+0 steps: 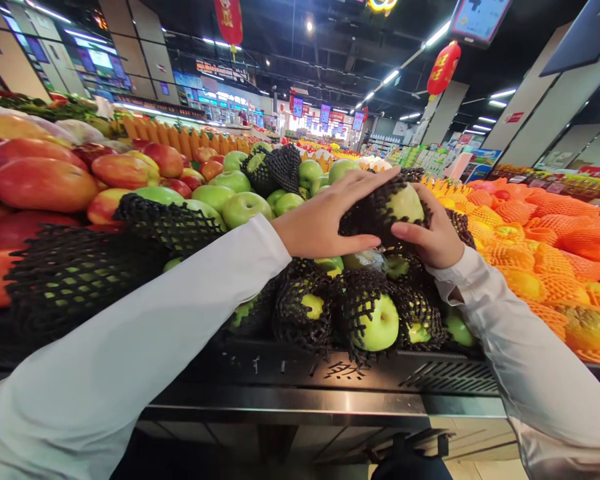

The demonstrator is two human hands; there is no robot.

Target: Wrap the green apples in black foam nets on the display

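A green apple in a black foam net is held above the front of the pile. My right hand curls round its right side, with the thumb across the front. From the left, my left hand reaches over it with straight fingers along the top and the thumb apart below. The left palm faces the net; how firmly it touches is hidden. Beneath both hands lie several netted green apples, one with its bare front showing. A crumpled clear plastic piece sits among them.
Bare green apples lie behind my left forearm, beside a loose-looking black net. Red-yellow fruit is piled at left, orange-netted fruit at right. A dark display ledge with a metal edge runs along the front.
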